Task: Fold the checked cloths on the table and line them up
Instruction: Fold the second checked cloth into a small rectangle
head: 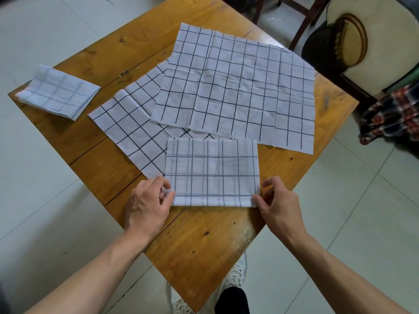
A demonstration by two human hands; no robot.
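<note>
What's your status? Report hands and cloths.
Left hand and right hand pinch the folded cloth's near corners. One folded cloth set aside. Two open cloths wait behind.

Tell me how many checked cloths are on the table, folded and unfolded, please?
Folded: 2, the folded cloth at the left corner and the folded cloth at the near edge, whose near corners the left hand and right hand pinch.
Spread flat: 2, the top flat cloth and the flat cloth beneath it.
Total: 4
</note>
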